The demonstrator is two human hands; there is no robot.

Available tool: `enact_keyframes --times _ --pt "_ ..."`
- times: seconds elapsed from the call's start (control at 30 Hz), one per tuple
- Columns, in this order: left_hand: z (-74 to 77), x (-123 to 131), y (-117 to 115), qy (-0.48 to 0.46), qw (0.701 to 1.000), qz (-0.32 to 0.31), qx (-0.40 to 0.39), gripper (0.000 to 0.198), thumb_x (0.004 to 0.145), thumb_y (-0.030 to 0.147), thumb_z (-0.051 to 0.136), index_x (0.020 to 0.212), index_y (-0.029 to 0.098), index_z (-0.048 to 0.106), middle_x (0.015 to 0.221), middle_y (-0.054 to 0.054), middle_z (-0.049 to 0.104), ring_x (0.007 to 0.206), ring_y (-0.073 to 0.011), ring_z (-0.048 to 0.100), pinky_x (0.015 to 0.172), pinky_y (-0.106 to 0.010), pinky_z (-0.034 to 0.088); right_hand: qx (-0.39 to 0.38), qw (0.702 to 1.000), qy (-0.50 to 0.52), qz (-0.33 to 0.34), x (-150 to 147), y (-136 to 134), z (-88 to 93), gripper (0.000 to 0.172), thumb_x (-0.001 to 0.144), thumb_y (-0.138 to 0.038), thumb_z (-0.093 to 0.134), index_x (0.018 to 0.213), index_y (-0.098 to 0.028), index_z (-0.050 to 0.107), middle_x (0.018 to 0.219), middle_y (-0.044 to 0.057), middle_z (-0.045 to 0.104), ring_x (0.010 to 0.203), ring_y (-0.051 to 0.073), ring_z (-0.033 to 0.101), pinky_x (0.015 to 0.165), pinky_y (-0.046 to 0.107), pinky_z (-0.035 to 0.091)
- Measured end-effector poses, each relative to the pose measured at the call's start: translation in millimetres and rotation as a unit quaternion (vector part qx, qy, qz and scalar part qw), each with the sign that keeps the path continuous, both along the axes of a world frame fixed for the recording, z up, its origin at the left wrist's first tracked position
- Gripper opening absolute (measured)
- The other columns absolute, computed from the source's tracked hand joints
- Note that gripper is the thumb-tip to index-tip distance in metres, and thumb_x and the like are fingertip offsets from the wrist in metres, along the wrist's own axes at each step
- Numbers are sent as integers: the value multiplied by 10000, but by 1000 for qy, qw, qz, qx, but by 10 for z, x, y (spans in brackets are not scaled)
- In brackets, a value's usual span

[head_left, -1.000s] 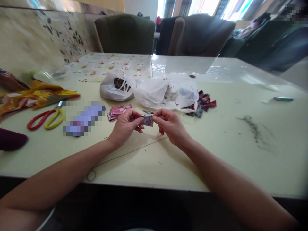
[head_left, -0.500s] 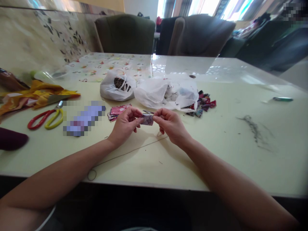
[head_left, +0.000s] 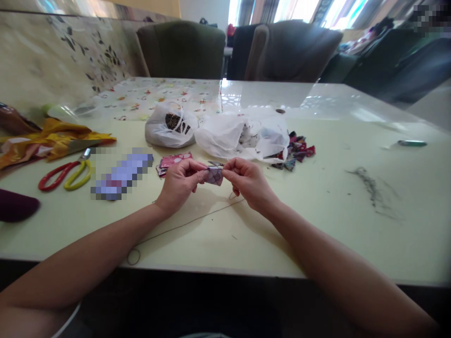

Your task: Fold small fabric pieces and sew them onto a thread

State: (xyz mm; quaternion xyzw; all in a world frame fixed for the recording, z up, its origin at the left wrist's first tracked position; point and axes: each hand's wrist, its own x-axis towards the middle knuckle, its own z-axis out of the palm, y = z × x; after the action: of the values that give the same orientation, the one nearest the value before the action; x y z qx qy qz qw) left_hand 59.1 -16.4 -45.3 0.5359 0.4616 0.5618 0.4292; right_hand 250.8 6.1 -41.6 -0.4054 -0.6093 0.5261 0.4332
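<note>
Both hands met just above the tabletop (head_left: 317,225), pinching one small purple fabric scrap (head_left: 213,175) between them. Left hand (head_left: 180,183) was curled nearly closed, thumb and forefinger on the scrap's left edge. Right hand (head_left: 246,180) was likewise closed, gripping the right edge. Scrap sat just in front of the white plastic bag (head_left: 239,134). Pink fabric pieces (head_left: 172,161) lay left of the scrap, scissors (head_left: 65,174) well left, thread (head_left: 183,225) beneath the hands.
</note>
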Motion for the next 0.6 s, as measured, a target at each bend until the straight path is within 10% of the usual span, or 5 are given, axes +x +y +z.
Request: enact_keyframes --times 0.6 --pt "50 31 -49 40 995 -88 -33 262 773 147 636 1034 172 630 841 17 631 622 -100 671 598 -245 597 126 987 -101 1 -7 -41 17 186 861 -319 656 765 -179 581 641 -30 520 600 91 407 566 252 309"
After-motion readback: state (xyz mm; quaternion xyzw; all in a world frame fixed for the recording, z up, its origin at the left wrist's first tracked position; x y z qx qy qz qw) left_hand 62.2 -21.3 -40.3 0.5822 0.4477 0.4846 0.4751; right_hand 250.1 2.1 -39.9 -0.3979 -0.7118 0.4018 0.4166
